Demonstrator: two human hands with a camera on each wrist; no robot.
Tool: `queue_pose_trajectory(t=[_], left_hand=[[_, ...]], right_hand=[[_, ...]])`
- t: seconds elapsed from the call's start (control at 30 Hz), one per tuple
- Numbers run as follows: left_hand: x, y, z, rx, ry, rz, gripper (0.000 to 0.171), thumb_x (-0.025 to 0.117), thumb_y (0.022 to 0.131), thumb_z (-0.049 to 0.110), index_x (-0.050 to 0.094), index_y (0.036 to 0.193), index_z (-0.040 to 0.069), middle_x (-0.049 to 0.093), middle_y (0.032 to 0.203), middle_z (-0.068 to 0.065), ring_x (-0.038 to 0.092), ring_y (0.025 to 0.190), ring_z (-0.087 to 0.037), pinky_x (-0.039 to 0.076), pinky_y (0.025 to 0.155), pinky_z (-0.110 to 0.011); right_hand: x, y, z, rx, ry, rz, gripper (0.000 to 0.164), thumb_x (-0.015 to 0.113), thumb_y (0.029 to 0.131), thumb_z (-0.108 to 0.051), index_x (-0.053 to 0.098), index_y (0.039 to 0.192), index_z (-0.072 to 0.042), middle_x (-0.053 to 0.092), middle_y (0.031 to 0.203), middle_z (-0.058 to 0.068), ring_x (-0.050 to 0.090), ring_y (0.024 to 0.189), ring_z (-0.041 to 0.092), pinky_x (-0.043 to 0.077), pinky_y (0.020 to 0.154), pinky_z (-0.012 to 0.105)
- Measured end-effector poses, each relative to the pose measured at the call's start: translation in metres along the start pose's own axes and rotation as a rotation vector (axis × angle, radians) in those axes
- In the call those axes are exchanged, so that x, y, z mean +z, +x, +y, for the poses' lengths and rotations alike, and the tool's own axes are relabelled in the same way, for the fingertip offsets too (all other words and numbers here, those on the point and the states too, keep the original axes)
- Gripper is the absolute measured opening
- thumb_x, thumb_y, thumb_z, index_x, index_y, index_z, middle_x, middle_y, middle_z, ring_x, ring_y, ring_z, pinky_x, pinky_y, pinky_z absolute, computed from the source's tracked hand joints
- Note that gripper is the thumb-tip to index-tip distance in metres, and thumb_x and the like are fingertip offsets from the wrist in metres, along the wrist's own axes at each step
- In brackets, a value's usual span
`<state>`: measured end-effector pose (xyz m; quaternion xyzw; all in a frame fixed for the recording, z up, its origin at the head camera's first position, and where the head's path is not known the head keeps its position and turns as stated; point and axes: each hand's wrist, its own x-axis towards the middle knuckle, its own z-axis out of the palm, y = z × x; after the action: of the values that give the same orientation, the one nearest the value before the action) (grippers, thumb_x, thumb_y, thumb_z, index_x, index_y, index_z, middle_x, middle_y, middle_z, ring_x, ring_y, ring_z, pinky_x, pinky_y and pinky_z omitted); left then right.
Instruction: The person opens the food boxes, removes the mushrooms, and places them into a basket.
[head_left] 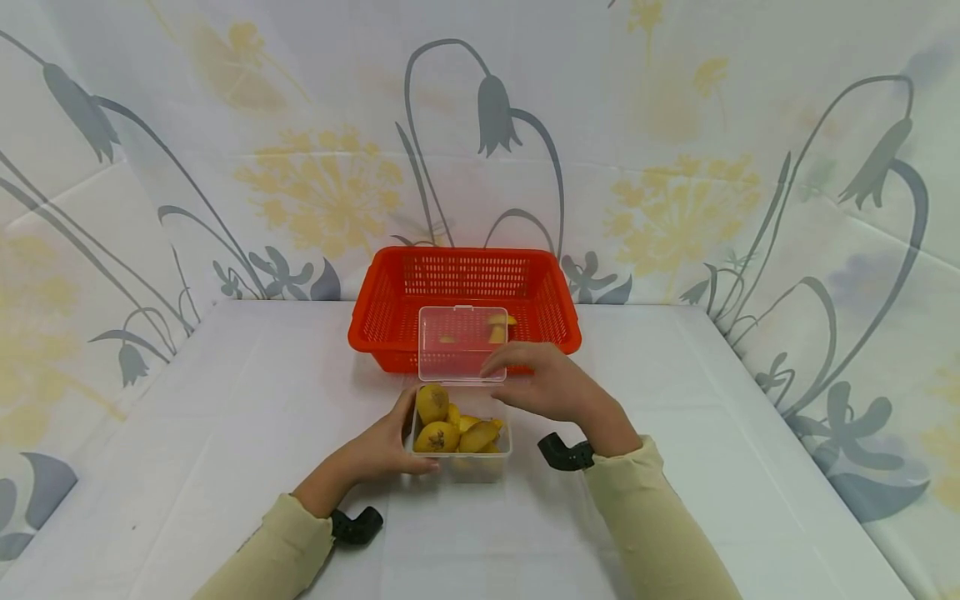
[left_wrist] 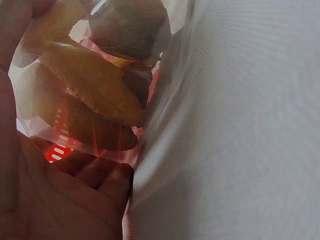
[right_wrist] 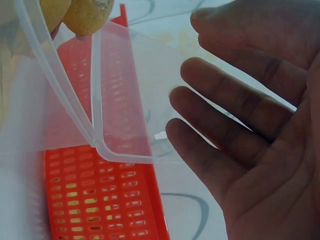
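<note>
A clear plastic box (head_left: 480, 471) with several yellow fruits (head_left: 437, 437) in it stands on the table before the basket. My left hand (head_left: 382, 446) grips the box's left side, thumb along the front and fingers round the back. Through the clear wall, the left wrist view shows long and rounded fruits (left_wrist: 95, 82). The box's hinged lid (head_left: 457, 342) is raised at the back, overlapping the basket in the head view. Beside the lid's lower right edge is my right hand (head_left: 547, 383). Its fingers (right_wrist: 235, 100) are spread and hold nothing in the right wrist view.
Directly behind the box stands a red perforated basket (head_left: 375, 296), holding a few yellow pieces (head_left: 498, 333). A white cloth covers the table (head_left: 225, 400). A flower-printed curtain (head_left: 322, 125) rises behind and along both sides.
</note>
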<state>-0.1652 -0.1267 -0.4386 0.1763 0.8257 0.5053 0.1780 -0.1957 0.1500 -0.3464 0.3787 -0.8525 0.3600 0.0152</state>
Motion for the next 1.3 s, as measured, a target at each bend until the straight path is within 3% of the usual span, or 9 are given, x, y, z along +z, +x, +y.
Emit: queue_pose_trajectory(t=[0.17, 0.43, 0.53, 0.67, 0.8, 0.9, 1.3], left_hand=[[0.0, 0.0, 0.0, -0.006, 0.009, 0.004, 0.113, 0.088, 0.065, 0.033, 0.011, 0.148, 0.036, 0.029, 0.153, 0.002, 0.024, 0.145, -0.025, 0.02, 0.119, -0.058], [0.0, -0.001, -0.001, 0.003, 0.0, -0.003, 0.111, 0.087, 0.066, 0.033, 0.012, 0.148, 0.035, 0.03, 0.152, 0.002, 0.024, 0.145, -0.024, 0.02, 0.119, -0.057], [0.0, -0.001, -0.001, 0.005, -0.001, -0.004, 0.111, 0.087, 0.066, 0.033, 0.012, 0.148, 0.035, 0.031, 0.15, 0.002, 0.026, 0.144, -0.024, 0.02, 0.119, -0.058], [0.0, -0.001, -0.001, 0.002, 0.001, -0.001, 0.11, 0.087, 0.066, 0.033, 0.013, 0.147, 0.036, 0.032, 0.15, 0.002, 0.027, 0.143, -0.024, 0.02, 0.119, -0.059], [0.0, -0.002, 0.0, 0.002, 0.003, 0.0, 0.11, 0.087, 0.067, 0.032, 0.013, 0.147, 0.036, 0.032, 0.149, 0.002, 0.028, 0.143, -0.024, 0.021, 0.118, -0.059], [0.0, -0.002, 0.0, 0.004, 0.008, 0.0, 0.11, 0.087, 0.067, 0.032, 0.013, 0.147, 0.036, 0.032, 0.149, 0.002, 0.028, 0.142, -0.024, 0.021, 0.119, -0.058], [-0.001, 0.0, -0.003, 0.013, -0.004, -0.005, 0.107, 0.087, 0.067, 0.031, 0.014, 0.146, 0.038, 0.035, 0.144, 0.003, 0.03, 0.139, -0.022, 0.02, 0.118, -0.06]], right_hand=[[0.003, 0.0, -0.004, -0.024, 0.007, -0.08, 0.02, 0.074, 0.085, -0.016, 0.071, 0.105, -0.018, 0.069, 0.108, -0.003, 0.062, 0.105, 0.021, 0.056, 0.089, 0.042], [0.01, 0.0, -0.012, 0.07, -0.02, -0.202, 0.025, 0.073, 0.083, -0.022, 0.071, 0.107, -0.03, 0.062, 0.116, -0.016, 0.055, 0.112, 0.006, 0.054, 0.093, 0.035], [0.011, 0.001, -0.015, 0.076, -0.025, -0.247, 0.026, 0.073, 0.083, -0.021, 0.07, 0.107, -0.029, 0.061, 0.119, -0.015, 0.056, 0.114, 0.009, 0.053, 0.094, 0.03], [0.014, 0.001, -0.016, 0.063, -0.025, -0.294, 0.026, 0.074, 0.083, -0.021, 0.071, 0.109, -0.023, 0.061, 0.12, -0.011, 0.058, 0.114, 0.015, 0.054, 0.095, 0.035], [0.016, 0.002, -0.017, 0.05, -0.012, -0.326, 0.027, 0.074, 0.083, -0.021, 0.07, 0.11, -0.017, 0.061, 0.122, -0.007, 0.057, 0.114, 0.017, 0.055, 0.094, 0.04], [0.016, 0.002, -0.02, 0.046, -0.011, -0.341, 0.028, 0.074, 0.083, -0.02, 0.069, 0.111, -0.017, 0.061, 0.123, -0.007, 0.057, 0.115, 0.015, 0.056, 0.093, 0.038], [0.022, 0.004, -0.025, 0.081, -0.09, -0.388, 0.023, 0.076, 0.082, -0.025, 0.072, 0.104, -0.024, 0.065, 0.105, -0.012, 0.059, 0.102, 0.01, 0.056, 0.088, 0.028]])
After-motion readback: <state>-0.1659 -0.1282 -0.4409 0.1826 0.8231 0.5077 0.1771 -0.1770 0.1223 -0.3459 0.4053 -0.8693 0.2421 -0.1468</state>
